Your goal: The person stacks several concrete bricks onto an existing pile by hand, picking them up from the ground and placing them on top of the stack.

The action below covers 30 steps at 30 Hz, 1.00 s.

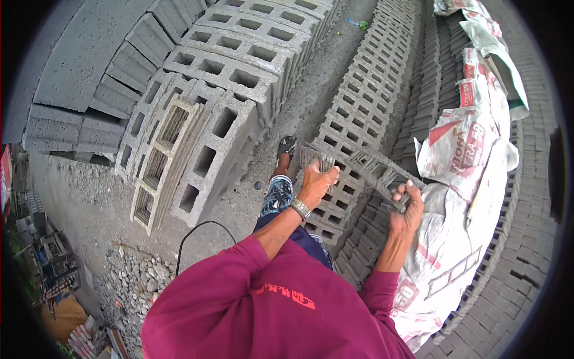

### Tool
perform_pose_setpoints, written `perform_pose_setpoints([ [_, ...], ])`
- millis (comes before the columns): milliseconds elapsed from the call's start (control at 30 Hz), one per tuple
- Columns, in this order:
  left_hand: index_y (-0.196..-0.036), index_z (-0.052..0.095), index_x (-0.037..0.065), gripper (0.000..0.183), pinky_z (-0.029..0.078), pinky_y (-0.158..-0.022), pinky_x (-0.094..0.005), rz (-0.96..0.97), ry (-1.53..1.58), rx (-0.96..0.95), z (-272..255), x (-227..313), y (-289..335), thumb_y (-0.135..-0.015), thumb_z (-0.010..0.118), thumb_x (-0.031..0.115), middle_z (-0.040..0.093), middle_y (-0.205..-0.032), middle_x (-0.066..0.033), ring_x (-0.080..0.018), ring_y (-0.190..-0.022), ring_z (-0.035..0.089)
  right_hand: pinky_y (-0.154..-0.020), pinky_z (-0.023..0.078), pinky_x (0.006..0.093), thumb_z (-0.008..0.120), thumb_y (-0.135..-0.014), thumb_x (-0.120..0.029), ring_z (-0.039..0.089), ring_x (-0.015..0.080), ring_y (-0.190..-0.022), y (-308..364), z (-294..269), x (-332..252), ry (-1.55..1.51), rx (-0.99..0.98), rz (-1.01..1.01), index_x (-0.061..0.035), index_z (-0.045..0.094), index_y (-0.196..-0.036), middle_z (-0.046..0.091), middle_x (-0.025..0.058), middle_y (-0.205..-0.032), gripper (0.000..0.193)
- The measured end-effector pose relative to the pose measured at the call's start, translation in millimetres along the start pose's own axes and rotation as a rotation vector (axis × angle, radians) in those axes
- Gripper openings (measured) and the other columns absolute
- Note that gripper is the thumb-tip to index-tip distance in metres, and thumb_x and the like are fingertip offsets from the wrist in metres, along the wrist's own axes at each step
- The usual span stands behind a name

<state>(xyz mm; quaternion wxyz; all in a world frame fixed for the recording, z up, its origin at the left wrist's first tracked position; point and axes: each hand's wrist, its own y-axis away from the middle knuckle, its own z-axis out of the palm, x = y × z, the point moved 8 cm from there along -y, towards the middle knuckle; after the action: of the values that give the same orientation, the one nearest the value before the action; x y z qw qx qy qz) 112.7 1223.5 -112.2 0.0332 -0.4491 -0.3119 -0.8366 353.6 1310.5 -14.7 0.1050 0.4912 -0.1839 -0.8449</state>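
A grey stack of thin frames with square openings (365,160) spans between my two hands, over rows of hollow blocks. My left hand (317,184), with a watch on its wrist, is closed around the stack's left end. At the right end, my right hand (408,206) has its fingers curled around the edge; part of its grip is hidden. Under and beyond the stack run hollow concrete blocks (365,90) with their openings upward. To the left, a similar stack of frames (161,161) leans against a pile of larger hollow blocks (227,122).
Stacked blocks (251,36) rise at the far left. White and red sacks (454,143) cover the row on my right. Gravel (140,278) lies at the lower left, near a thin black curved cable or rod (182,242). My foot (287,145) stands in the narrow aisle.
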Motion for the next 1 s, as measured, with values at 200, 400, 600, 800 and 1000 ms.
perform_pose_setpoints([
  [200, -0.088, 0.060, 0.001, 0.016, 0.044, -0.059, -0.0276, 0.008, 0.077, -0.022, -9.8, -32.0, 107.8, -0.085, 0.068, 0.015, 0.063, -0.074, -0.0045, -0.0114, -0.063, 0.057, -0.070, 0.060, 0.0360, 0.072, -0.078, -0.005, 0.068, 0.0254, -0.067, 94.8, -95.3, 27.6, 0.167, 0.123, 0.018, 0.0033, 0.064, -0.087, 0.067, 0.0131, -0.076, 0.014],
  [400, -0.087, 0.060, 0.001, 0.015, 0.046, -0.061, -0.0283, -0.015, 0.127, 0.028, -93.0, -76.3, 188.4, -0.084, 0.068, 0.014, 0.066, -0.075, -0.0065, -0.0144, -0.064, 0.060, -0.084, 0.060, 0.0439, 0.071, -0.081, -0.006, 0.071, 0.0322, -0.078, 185.8, -138.9, 94.9, 0.252, 0.043, 0.128, 0.0052, 0.063, -0.090, 0.069, 0.0165, -0.082, 0.017],
  [600, -0.094, 0.059, -0.003, 0.022, 0.052, -0.070, -0.0305, -0.214, 0.048, 0.294, -236.1, -113.1, 274.6, -0.079, 0.068, 0.011, 0.068, -0.081, -0.0111, -0.0183, -0.071, 0.064, -0.074, 0.059, 0.0428, 0.075, -0.084, -0.016, 0.071, 0.0313, -0.073, 231.0, -167.5, 138.3, 0.348, 0.102, 0.229, 0.0063, 0.063, -0.092, 0.069, 0.0167, -0.077, 0.027],
  [800, -0.090, 0.059, -0.001, 0.021, 0.048, -0.067, -0.0317, -0.127, 0.104, 0.643, -432.2, -145.2, 380.9, -0.077, 0.068, 0.013, 0.066, -0.075, -0.0112, -0.0220, -0.065, 0.063, -0.073, 0.062, 0.0399, 0.074, -0.087, -0.014, 0.067, 0.0267, -0.065, 213.3, -212.9, 134.6, 0.288, 0.215, 0.215, -0.0001, 0.063, -0.090, 0.064, 0.0107, -0.071, 0.018],
  [1000, -0.082, 0.061, -0.004, 0.016, 0.045, -0.052, -0.0307, -0.010, 0.011, 1.106, -588.2, -116.8, 539.0, -0.075, 0.066, 0.009, 0.066, -0.071, -0.0123, -0.0204, -0.056, 0.062, -0.079, 0.062, 0.0368, 0.068, -0.091, -0.009, 0.069, 0.0245, -0.073, 185.8, -181.7, 1.9, 0.348, 0.079, -0.023, 0.0032, 0.062, -0.098, 0.067, 0.0117, -0.081, 0.015],
])
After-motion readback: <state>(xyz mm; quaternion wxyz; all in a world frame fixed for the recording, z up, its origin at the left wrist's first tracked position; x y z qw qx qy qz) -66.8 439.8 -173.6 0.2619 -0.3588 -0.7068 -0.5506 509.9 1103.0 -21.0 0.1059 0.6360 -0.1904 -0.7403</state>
